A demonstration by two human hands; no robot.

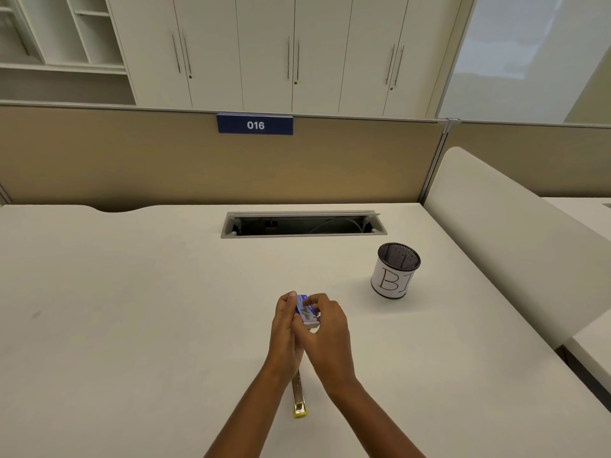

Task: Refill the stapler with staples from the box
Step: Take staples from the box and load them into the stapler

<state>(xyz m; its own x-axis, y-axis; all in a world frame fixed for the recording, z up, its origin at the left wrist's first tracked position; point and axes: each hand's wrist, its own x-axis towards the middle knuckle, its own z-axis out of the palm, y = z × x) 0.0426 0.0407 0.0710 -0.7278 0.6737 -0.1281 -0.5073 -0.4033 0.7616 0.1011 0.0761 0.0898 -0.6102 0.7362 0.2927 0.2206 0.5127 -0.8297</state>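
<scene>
Both of my hands hold a small blue and white staple box (306, 313) above the middle of the white desk. My left hand (286, 335) grips its left side. My right hand (327, 335) has its fingers on the box's top and right end. Whether the box is open I cannot tell. The stapler (299, 398) lies on the desk under my wrists, a metal bar with a yellow end pointing towards me; its far part is hidden by my hands.
A mesh pen cup (395, 271) with a white label stands to the right of my hands. A cable slot (303, 224) is set into the desk at the back. A curved white divider (515, 239) borders the desk's right side.
</scene>
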